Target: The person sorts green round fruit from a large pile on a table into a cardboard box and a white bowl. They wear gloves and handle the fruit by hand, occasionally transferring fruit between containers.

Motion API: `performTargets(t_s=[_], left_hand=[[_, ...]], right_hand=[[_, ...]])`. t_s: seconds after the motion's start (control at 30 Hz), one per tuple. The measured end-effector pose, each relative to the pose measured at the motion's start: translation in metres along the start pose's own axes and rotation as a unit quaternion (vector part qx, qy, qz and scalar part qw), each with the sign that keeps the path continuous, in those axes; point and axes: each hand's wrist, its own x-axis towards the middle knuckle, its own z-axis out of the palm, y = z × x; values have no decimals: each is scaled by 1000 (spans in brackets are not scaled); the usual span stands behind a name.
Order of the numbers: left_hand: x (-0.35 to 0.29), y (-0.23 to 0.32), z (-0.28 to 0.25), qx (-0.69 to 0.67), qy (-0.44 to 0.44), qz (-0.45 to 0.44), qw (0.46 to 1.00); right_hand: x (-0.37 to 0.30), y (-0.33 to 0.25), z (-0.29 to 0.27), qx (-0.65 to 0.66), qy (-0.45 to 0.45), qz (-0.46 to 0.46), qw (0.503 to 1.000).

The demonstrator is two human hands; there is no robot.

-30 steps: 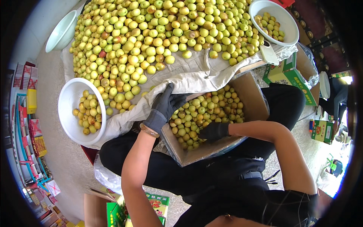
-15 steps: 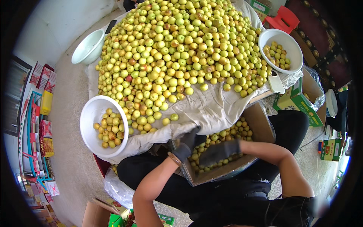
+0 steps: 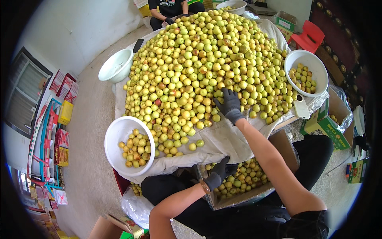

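A big heap of small yellow-green fruits (image 3: 207, 59) lies on a white cloth (image 3: 223, 139) in front of me. My right hand (image 3: 229, 105), in a dark glove, reaches out and rests on the near side of the heap with its fingers spread. My left hand (image 3: 220, 172), also gloved, sits at the near edge of the cloth, over the rim of a cardboard box (image 3: 286, 149) on my lap. The box holds several of the same fruits. I see no fruit clasped in either hand.
A white bowl (image 3: 115, 133) with some fruits stands at the cloth's left edge, another (image 3: 294, 57) at the right, and an empty one (image 3: 115, 65) at the far left. Beyond are a red stool (image 3: 307, 36), a green carton (image 3: 324, 125), and another person (image 3: 169, 8) seated at the far side.
My right hand has left the box on my lap and stretched forward onto the heap. My left hand stays by the box. More of the heap has come into view.
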Motion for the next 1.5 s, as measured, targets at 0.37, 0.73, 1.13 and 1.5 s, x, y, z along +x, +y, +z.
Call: performTargets(t_s=[0.37,0.73,1.13,1.5], left_hand=[[-8,-1,-4,-108,-24,35,993],[-6,4,7,-19,-49,21,998],[9,83,23,-266,-206,182,924],[19,62,12,-161,-73,208,962]], right_hand=[[-54,-21,-3,68,-41,-226,971],[25,12,18,12,-90,47,995],[-52,4,-45,277,-148,-213,925],[67,15,39,-23,-3,-8,1000]])
